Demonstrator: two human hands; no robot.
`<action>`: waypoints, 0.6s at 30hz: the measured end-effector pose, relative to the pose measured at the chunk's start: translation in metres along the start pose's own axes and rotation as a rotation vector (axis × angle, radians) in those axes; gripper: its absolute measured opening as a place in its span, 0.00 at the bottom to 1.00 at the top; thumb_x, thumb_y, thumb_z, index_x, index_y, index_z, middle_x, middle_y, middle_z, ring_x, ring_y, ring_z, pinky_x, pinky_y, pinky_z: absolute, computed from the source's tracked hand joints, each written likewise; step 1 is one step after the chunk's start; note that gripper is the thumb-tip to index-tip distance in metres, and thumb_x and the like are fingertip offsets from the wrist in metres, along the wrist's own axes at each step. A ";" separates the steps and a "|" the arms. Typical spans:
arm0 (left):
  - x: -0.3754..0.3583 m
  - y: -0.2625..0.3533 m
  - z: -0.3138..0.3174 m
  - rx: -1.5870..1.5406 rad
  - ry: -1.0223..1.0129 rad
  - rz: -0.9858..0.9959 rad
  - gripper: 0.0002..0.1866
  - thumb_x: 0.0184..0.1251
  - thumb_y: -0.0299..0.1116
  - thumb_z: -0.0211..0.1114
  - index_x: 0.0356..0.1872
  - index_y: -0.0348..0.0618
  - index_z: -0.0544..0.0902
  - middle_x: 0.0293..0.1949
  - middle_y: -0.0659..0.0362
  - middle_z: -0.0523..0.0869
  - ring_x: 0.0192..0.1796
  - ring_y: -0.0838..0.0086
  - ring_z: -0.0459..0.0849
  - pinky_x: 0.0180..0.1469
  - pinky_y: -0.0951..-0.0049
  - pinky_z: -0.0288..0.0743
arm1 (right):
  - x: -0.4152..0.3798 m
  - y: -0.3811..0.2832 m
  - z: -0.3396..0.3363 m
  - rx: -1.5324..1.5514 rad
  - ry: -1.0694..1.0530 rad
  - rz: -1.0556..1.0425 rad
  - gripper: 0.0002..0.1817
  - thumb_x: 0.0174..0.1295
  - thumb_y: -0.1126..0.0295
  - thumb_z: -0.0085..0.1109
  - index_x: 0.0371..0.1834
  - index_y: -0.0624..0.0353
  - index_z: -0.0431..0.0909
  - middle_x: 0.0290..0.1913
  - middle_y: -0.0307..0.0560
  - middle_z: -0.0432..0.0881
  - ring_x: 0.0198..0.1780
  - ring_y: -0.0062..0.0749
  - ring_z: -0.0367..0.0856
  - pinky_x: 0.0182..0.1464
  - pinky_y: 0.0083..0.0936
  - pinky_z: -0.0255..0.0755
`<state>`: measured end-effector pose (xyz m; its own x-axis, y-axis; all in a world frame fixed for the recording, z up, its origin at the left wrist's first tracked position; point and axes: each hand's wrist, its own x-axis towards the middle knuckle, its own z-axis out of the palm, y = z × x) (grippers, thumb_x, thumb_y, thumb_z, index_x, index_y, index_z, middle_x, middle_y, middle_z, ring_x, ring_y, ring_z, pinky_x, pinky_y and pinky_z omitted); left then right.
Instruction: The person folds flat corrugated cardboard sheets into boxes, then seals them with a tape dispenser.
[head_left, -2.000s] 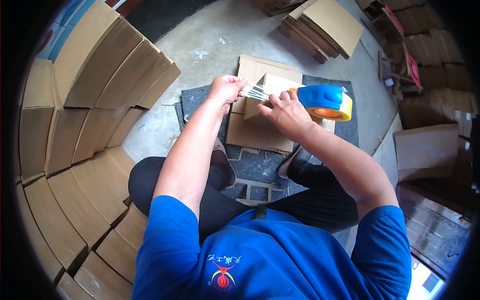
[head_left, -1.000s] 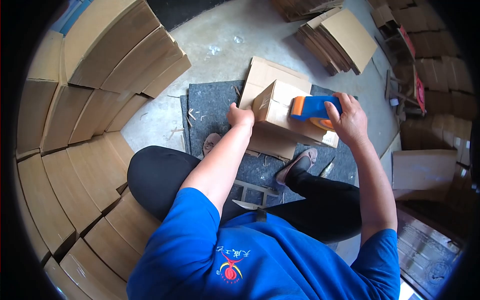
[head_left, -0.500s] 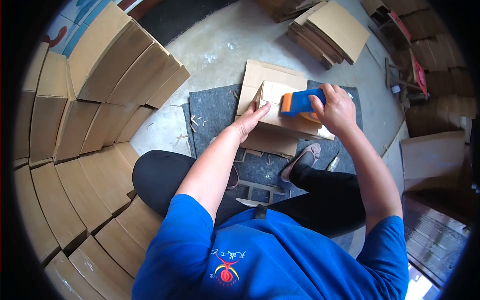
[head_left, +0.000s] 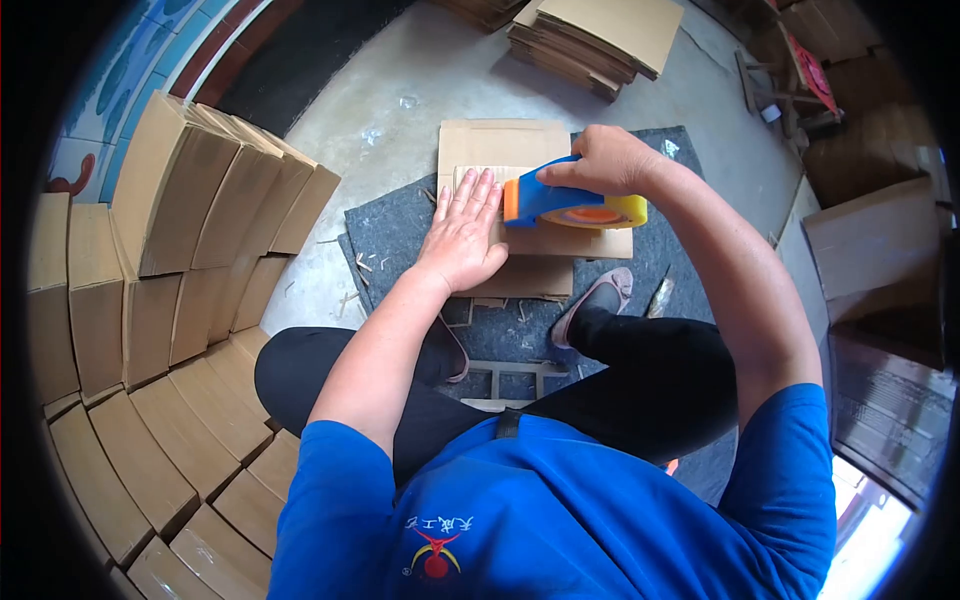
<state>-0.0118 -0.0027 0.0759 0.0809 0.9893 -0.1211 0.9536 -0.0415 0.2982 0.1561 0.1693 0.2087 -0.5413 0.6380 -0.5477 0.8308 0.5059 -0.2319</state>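
A cardboard box [head_left: 570, 243] lies in front of me, over a larger flat piece of cardboard [head_left: 505, 135]. My left hand [head_left: 462, 232] rests palm down on the left part of the box, its fingers extended and slightly apart. In my right hand [head_left: 605, 162] is a blue and orange tape dispenser [head_left: 540, 195] with a yellow-rimmed roll. The dispenser's orange end is against the top of the box, just right of my left fingers. My right fingers wrap over its handle.
Stacked cardboard boxes [head_left: 155, 420] line the left side. A pile of flat cardboard [head_left: 600, 35] stands on the floor at the top. Under the work is a dark mat [head_left: 390, 235] with scraps. Cardboard sheets [head_left: 870, 240] lean at the right.
My left hand has gone from gripping the box's left end to lying flat on its top. The box has turned, and the dispenser has moved left with my right hand. The view has shifted.
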 end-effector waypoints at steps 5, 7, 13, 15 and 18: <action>0.005 0.019 -0.020 0.078 -0.069 -0.067 0.57 0.58 0.62 0.68 0.81 0.44 0.50 0.83 0.51 0.45 0.84 0.58 0.39 0.82 0.47 0.35 | -0.014 -0.012 0.004 -0.061 0.077 0.013 0.36 0.54 0.34 0.61 0.39 0.62 0.90 0.38 0.56 0.89 0.41 0.44 0.89 0.50 0.36 0.82; 0.009 0.017 -0.020 0.164 -0.097 -0.095 0.63 0.50 0.63 0.75 0.81 0.46 0.50 0.83 0.53 0.46 0.84 0.59 0.40 0.82 0.48 0.37 | -0.022 0.002 0.000 -0.021 0.063 0.004 0.36 0.54 0.34 0.61 0.40 0.62 0.90 0.37 0.56 0.89 0.41 0.43 0.89 0.49 0.36 0.83; 0.017 0.018 -0.010 0.140 -0.068 -0.047 0.63 0.48 0.54 0.80 0.81 0.46 0.49 0.83 0.55 0.46 0.84 0.61 0.41 0.82 0.53 0.42 | -0.041 0.079 0.008 0.192 0.020 -0.028 0.38 0.60 0.35 0.62 0.46 0.66 0.88 0.37 0.57 0.89 0.38 0.38 0.90 0.46 0.33 0.85; 0.017 0.015 -0.010 0.131 -0.081 -0.052 0.64 0.47 0.55 0.81 0.81 0.46 0.50 0.83 0.55 0.47 0.84 0.61 0.42 0.82 0.54 0.42 | -0.048 0.096 0.005 0.271 0.022 -0.008 0.38 0.59 0.35 0.63 0.46 0.67 0.87 0.38 0.57 0.89 0.39 0.38 0.90 0.46 0.34 0.85; 0.018 0.011 -0.010 0.096 -0.067 -0.062 0.64 0.46 0.54 0.81 0.81 0.46 0.50 0.82 0.55 0.48 0.84 0.61 0.43 0.82 0.54 0.42 | -0.058 0.123 0.007 0.281 0.021 0.042 0.38 0.59 0.35 0.64 0.46 0.68 0.87 0.38 0.57 0.89 0.39 0.38 0.90 0.45 0.33 0.84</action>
<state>-0.0024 0.0162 0.0870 0.0373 0.9791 -0.2001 0.9804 0.0029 0.1969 0.2903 0.1905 0.2067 -0.5056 0.6686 -0.5452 0.8543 0.2999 -0.4245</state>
